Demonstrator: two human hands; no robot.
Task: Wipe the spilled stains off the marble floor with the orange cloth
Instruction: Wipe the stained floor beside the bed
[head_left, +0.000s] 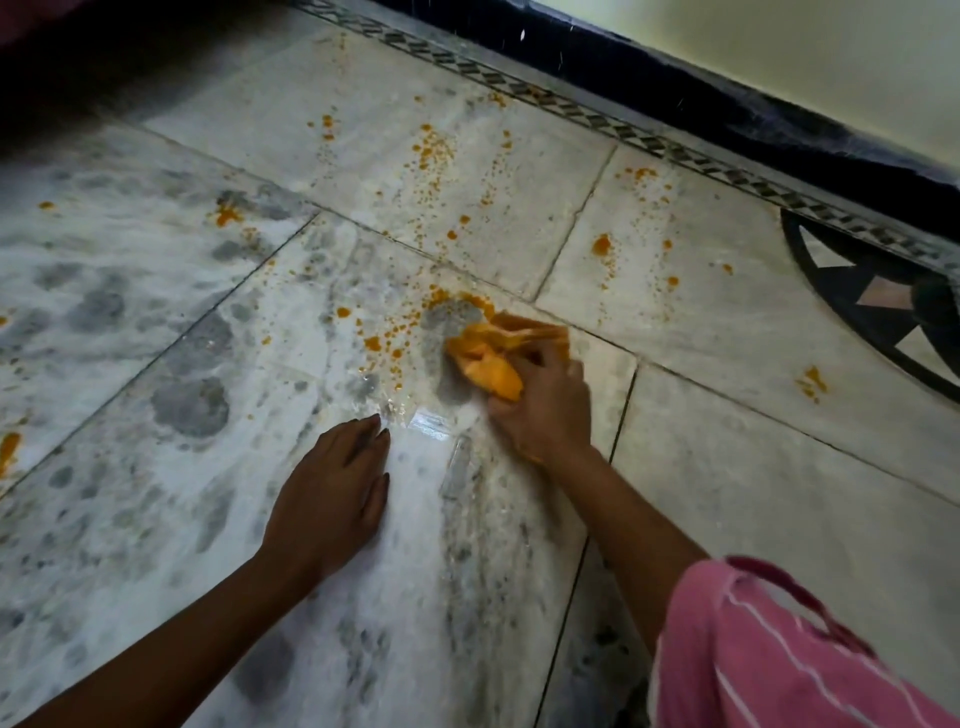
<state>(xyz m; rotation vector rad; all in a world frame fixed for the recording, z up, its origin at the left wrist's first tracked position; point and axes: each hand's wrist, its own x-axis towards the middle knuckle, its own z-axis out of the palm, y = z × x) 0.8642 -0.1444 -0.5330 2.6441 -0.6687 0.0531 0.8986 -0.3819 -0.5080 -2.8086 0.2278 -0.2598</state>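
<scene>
- Orange cloth (488, 358) sits bunched into a wad on the marble floor (727, 467), just below a tile joint and near the middle of the view, with a fold spreading toward the right.
- Right hand (545, 405) grips the wad from the near side, fingers curled round it and the knuckles raised; the cloth's far edge pokes out past the fingertips and touches the floor.
- Left hand (332, 499) rests flat on the marble to the left of the right hand, fingers straight and close together, holding nothing; its fingertips lie near a wet, shiny patch (431, 421).
- Orange stains (384, 343) lie in drops and blobs just left of the cloth, the nearest ones touching a grey smudge beside the wad.
- More orange spatter (431, 150) spreads across the far tiles, with separate blobs at the left (226, 214), the right (601, 244) and the far right (811, 382), all well apart from the cloth.
- Dark patterned border strip (649, 137) runs along the far edge of the floor beneath a dark skirting and a pale wall (831, 62).
- Black inlaid medallion (883, 312) with pale triangles sits at the right, apart from both hands.
- Pink striped garment (769, 654) fills the lower right corner, beside the right forearm.
</scene>
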